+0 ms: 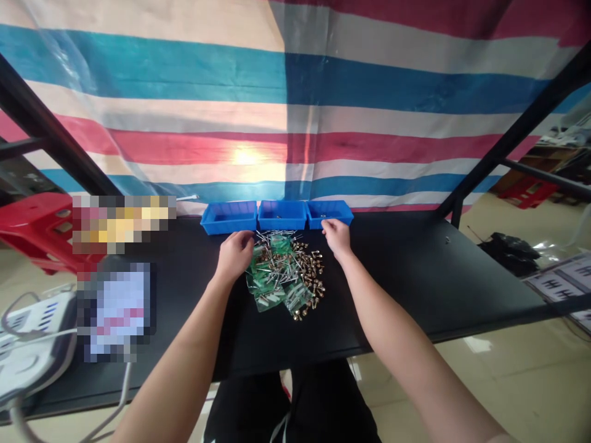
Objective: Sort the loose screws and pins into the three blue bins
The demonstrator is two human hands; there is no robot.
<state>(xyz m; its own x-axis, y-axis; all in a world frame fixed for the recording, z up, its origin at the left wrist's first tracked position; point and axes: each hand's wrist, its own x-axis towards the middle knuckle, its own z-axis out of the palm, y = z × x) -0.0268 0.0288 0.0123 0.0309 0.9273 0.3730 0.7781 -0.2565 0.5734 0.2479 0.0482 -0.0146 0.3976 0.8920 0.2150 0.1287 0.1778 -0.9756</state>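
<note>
A pile of small hardware lies on the black table in front of me. It holds green-tinted plastic packets (pixel 270 289), thin silvery pins (pixel 281 271) and brass-coloured metal pieces (pixel 316 286). At the pile's upper left edge is my left hand (pixel 235 255), its fingers curled inward and their tips partly hidden. My right hand (pixel 338 239) is pinched at the front rim of the right blue bin (pixel 341 212); whatever it holds is too small to make out. A few small pieces lie in that bin. The middle blue bin (pixel 282 220) has a small piece inside.
The left blue bin (pixel 228 220) completes the row against the striped sheet (pixel 198 147). A white power strip (pixel 41 344) with cables and two blurred-out objects are on the left. A red stool (pixel 37 227) stands beyond. Black frame posts (pixel 503 135) flank the table (pixel 406 289).
</note>
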